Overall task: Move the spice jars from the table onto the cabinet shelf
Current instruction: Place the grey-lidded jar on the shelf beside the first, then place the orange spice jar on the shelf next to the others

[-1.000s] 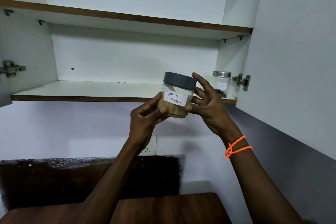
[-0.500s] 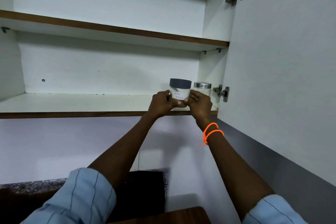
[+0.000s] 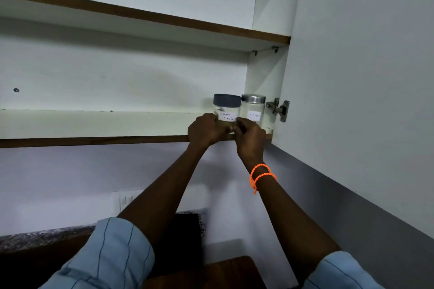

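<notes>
I am clasping the Garam Masala jar (image 3: 226, 110) low with my left hand (image 3: 203, 129) and right hand (image 3: 250, 135), seating it at the shelf (image 3: 94, 124) front edge's right end beside the Cloves jar (image 3: 253, 109).

Both arms stretched up and forward, sleeves rolled to the elbows. Left hand (image 3: 204, 131) and right hand (image 3: 250, 136) raised side by side, fingers (image 3: 242, 122) curled inward, nearly touching.
</notes>
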A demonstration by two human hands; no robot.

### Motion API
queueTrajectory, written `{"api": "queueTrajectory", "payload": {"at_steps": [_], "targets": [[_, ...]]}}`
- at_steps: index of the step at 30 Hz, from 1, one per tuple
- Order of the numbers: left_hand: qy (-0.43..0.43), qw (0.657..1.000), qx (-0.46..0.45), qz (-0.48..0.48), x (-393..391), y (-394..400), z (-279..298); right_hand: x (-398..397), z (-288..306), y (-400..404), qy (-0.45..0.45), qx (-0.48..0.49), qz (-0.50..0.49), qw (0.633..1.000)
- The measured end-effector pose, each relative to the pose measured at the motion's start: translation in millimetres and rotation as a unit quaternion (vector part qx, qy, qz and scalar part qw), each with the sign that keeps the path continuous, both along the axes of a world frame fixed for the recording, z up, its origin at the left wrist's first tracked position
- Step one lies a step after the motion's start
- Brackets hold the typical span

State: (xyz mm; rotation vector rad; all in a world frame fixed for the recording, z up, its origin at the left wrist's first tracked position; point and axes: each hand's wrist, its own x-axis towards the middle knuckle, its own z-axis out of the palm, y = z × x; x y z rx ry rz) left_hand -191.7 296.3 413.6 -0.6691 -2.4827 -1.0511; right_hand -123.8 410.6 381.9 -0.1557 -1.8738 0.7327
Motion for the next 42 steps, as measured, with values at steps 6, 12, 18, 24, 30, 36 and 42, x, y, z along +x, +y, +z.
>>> {"api": "queueTrajectory", "payload": {"at_steps": [6,12,18,24,30,36,42], "targets": [[0.124,0.987,0.1,-0.03,25,-11,-24,9,-57,-1,0.043,0.014,0.003,0.999],[0.01,0.921,0.371,-0.119,70,-30,-104,24,-142,-8,-0.046,-0.001,0.006,0.999],[-0.203,0.946,0.251,-0.038,107,-73,-278,53,-253,-37,-0.293,-0.024,0.062,0.954],[-0.359,0.933,0.02,0.014,153,-141,-418,133,-360,-89,-0.606,0.014,0.1,0.789],[-0.35,0.936,0.023,0.042,181,-171,-476,179,-426,-146,-0.646,-0.097,0.123,0.747],[-0.345,0.937,0.044,0.037,193,-190,-507,191,-450,-158,-0.598,-0.069,0.079,0.795],[-0.367,0.928,0.069,-0.003,193,-201,-500,188,-433,-141,-0.594,-0.132,0.079,0.79]]}}
